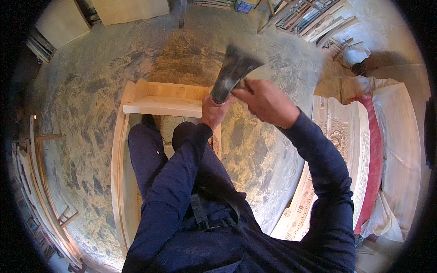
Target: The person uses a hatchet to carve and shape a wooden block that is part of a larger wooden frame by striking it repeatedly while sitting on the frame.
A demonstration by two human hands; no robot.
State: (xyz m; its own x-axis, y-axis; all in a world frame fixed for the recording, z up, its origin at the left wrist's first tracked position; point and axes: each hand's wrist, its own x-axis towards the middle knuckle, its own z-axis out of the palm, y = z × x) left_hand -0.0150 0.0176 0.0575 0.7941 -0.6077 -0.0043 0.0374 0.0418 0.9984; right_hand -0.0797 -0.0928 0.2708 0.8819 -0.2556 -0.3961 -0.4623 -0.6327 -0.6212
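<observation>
My right hand (271,102) is closed on the short handle of a hatchet (234,68). Its dark head is smeared by motion, the flared blade side up and the narrow end down. That narrow end is right over my left hand (213,112), touching or very close; I cannot tell which. My left hand is closed at the far right corner of a pale wooden frame (159,109). What its fingers hold, if anything, is hidden under the hatchet head. The frame surrounds my legs, its left rail (119,173) running back toward me.
Carved pale wooden pieces (339,132) lie close on my right, beside red cloth (371,159) and whitish sheeting (398,150). Wood strips (314,22) are piled at the far right. Boards (129,9) stand far left, and long timbers (38,182) lie along the left.
</observation>
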